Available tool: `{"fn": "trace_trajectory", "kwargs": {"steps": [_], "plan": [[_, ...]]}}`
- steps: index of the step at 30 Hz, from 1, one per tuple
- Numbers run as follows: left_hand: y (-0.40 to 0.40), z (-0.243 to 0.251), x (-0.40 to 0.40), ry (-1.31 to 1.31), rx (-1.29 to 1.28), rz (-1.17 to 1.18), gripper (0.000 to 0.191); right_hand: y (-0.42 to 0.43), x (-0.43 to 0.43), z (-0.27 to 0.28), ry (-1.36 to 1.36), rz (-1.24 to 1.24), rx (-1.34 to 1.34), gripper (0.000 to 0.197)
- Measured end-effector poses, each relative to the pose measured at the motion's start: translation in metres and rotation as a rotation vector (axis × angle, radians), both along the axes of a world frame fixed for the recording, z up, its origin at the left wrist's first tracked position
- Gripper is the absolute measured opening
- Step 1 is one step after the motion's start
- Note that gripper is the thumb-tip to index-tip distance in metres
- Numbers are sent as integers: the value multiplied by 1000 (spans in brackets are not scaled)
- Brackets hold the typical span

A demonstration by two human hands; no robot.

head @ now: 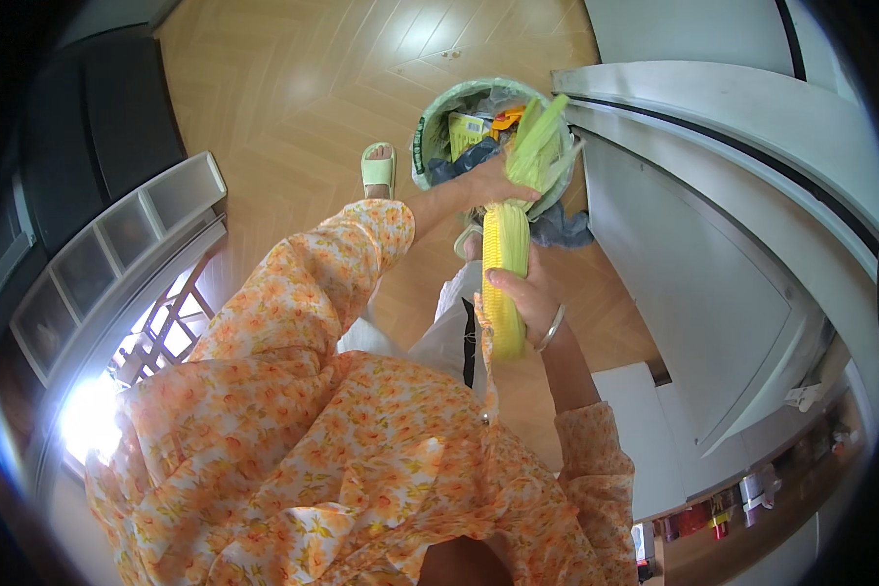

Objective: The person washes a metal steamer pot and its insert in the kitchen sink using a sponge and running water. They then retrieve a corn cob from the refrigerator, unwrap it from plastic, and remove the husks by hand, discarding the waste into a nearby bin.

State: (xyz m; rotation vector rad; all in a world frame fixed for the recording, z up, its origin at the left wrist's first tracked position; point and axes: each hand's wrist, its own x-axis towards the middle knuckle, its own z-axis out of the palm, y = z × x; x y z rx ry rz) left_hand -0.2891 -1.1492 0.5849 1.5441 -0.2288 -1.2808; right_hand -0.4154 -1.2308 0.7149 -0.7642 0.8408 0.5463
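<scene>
My right hand point(533, 297) grips an ear of corn point(492, 271) from its right side, with the thumb across the yellow kernels. A strip of pale green husk point(514, 242) still lies along the ear's right side. Higher up, my left hand point(492, 179) is closed around the bunched green husk leaves point(533, 150) at the ear's far end. Their loose tips fan out over a round trash bin point(419, 157) lined with a pale green bag. Part of the bin is hidden behind the leaves and my left hand.
Inside the bin are a yellow package point(469, 132), an orange wrapper point(507, 117) and dark plastic point(476, 155). A dark grey bag point(560, 225) lies on the wood floor point(293, 110) beside it. A white cabinet panel point(688, 271) stands right; a white-framed clear-panelled unit point(128, 231) stands left.
</scene>
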Motion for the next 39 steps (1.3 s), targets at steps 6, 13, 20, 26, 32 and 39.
{"fn": "trace_trajectory", "kwargs": {"steps": [6, 13, 20, 26, 32, 39], "plan": [[-4, 22, 17, 123, 34, -170, 34, -17, -3, 4, -27, 128, 3, 65], [-27, 44, 8, -200, -2, 31, 40, -22, 8, -4, 17, 162, -40, 45], [-23, 55, 7, 205, 83, 246, 35, -16, -8, -16, -149, 437, -681, 53], [-19, 51, 2, 392, 98, 438, 28, -21, -8, -18, -77, 646, -804, 56], [-6, 68, 9, 639, -96, 451, 34, -26, 3, -6, -203, 410, -471, 42], [0, 95, 28, 970, -379, 156, 44, -37, 8, 25, -9, 287, 151, 31]]}}
